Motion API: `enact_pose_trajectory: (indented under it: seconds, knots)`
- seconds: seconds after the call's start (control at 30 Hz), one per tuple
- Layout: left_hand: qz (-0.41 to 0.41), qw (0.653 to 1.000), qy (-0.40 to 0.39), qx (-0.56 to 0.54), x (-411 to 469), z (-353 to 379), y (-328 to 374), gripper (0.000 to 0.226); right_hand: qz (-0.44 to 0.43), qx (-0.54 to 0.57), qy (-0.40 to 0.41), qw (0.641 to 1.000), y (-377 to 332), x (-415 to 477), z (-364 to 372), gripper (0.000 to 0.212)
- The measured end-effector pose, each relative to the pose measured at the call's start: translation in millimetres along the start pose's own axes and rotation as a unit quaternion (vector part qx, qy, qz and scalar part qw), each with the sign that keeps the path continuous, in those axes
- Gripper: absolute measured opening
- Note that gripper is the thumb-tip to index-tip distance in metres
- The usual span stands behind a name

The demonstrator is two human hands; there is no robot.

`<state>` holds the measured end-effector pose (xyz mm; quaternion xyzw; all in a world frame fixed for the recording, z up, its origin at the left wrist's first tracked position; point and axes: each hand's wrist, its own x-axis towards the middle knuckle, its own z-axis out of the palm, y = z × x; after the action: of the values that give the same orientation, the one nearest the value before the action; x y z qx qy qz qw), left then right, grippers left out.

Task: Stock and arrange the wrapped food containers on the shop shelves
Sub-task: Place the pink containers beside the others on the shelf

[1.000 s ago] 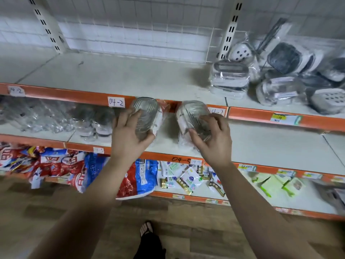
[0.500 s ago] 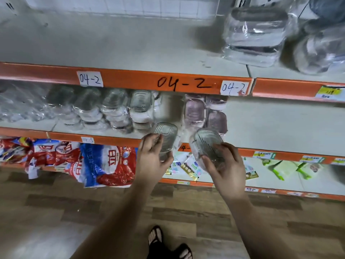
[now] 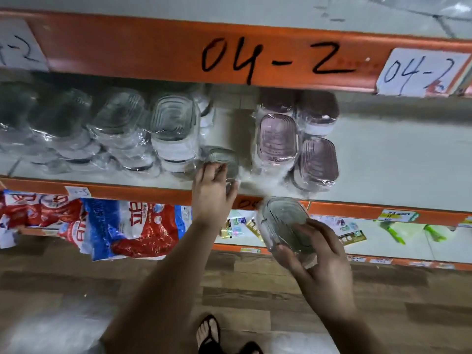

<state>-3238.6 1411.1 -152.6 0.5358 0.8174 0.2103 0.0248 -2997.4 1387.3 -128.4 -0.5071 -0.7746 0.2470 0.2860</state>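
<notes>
Containers sit gripped in each hand: left (image 3: 212, 195) at shelf (image 3: 143, 192), right (image 3: 316, 261) below.

Containers (image 3: 173, 129): clear ribbed plastic under glossy film wrap. Shelf edge (image 3: 153, 49): orange painted metal, smooth; paper labels (image 3: 421, 71). Floor (image 3: 76, 290): matt wood-look planks.
</notes>
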Motion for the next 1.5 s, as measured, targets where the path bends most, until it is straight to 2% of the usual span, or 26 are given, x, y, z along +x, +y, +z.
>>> enact_pose_trajectory:
  seconds: [0.17,0.37,0.47,0.53,0.6,0.7,0.83,1.03,1.23,1.4,1.5]
  knots:
    - [0.003,0.999,-0.017,0.039,22.2,19.5,-4.5,0.049,-0.006,-0.005,0.000,1.000,2.2,-11.8,16.7,0.046]
    - [0.018,0.992,-0.113,0.049,25.5,32.8,-16.1,0.060,0.009,0.018,0.005,1.000,-12.4,-18.1,37.0,0.043]
    - [0.070,0.992,-0.108,-0.004,7.4,17.9,-27.1,0.052,0.015,0.045,0.012,0.999,-27.0,-12.7,45.2,0.043]
    - [0.102,0.992,-0.065,-0.042,-14.1,5.6,-43.0,0.043,0.013,0.060,0.016,0.998,-39.1,-3.1,51.7,0.044]
    - [0.108,0.993,-0.046,-0.023,-33.1,-4.2,-63.7,0.039,0.003,0.066,0.026,0.997,-53.0,10.6,59.7,0.045]
    - [0.071,0.994,-0.077,0.037,-43.2,-11.2,-91.6,0.036,-0.004,0.066,0.033,0.997,-75.0,36.7,73.6,0.047]
    - [0.046,0.988,-0.134,0.059,-38.5,-13.4,-110.5,0.045,0.005,0.039,0.046,0.998,-96.2,71.7,91.5,0.042]
    - [0.069,0.991,-0.106,0.050,-28.1,-15.5,-109.2,0.032,0.046,0.003,0.082,0.996,-115.8,105.9,118.4,0.041]
    - [0.103,0.988,-0.101,0.049,-29.4,-12.6,-120.7,0.038,0.064,-0.056,0.085,0.993,-116.9,131.2,140.6,0.039]
    - [0.101,0.989,-0.100,0.047,-33.1,-9.9,-121.0,0.048,0.037,-0.130,0.048,0.990,-113.2,145.9,151.1,0.040]
    - [0.098,0.989,-0.105,0.041,-33.1,-10.6,-120.4,0.049,0.027,-0.155,-0.003,0.988,-107.5,150.8,154.4,0.038]
